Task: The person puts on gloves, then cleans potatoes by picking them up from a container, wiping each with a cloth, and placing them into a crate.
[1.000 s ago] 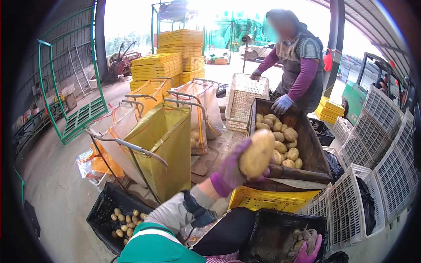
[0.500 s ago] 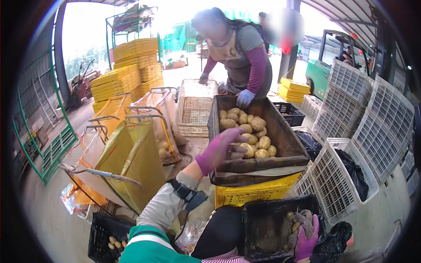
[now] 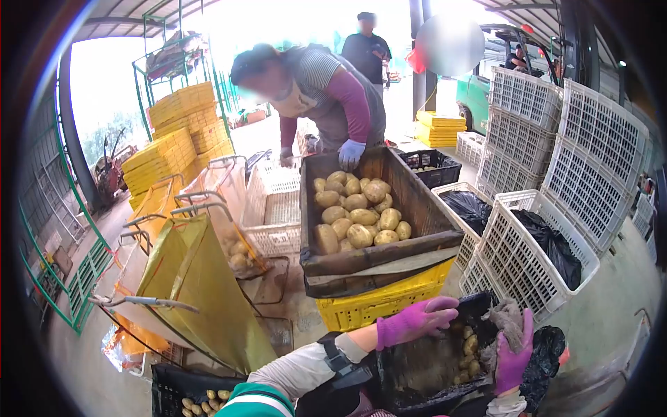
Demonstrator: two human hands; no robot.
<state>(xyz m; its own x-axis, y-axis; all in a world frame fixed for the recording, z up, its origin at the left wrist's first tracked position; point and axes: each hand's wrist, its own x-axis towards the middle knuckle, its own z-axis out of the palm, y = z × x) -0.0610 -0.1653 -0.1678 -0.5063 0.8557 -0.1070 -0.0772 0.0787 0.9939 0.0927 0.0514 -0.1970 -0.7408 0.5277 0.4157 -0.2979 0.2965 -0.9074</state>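
My left hand (image 3: 418, 322), in a purple-pink glove, reaches over the near black crate (image 3: 417, 379) with its fingers stretched out and nothing in them. At the crate's right side my right hand (image 3: 513, 358), gloved alike, grips a grey rag (image 3: 506, 323). Small potatoes (image 3: 470, 351) lie along the right part of this crate, beside the rag. In front of me, a dark-lined bin (image 3: 382, 260) holds many larger potatoes (image 3: 360, 217) and rests on a yellow crate (image 3: 385, 295).
A co-worker (image 3: 313, 97) leans over the bin's far end, one gloved hand on its rim. Mesh sacks on frames (image 3: 201, 278) stand left. White crates (image 3: 538, 243) with black bags are at right. Another black crate (image 3: 167, 386) with small potatoes sits lower left.
My left hand has moved from above the potato bin down and right to the near black crate. My right hand keeps the rag. The view has shifted, and the co-worker bends lower.
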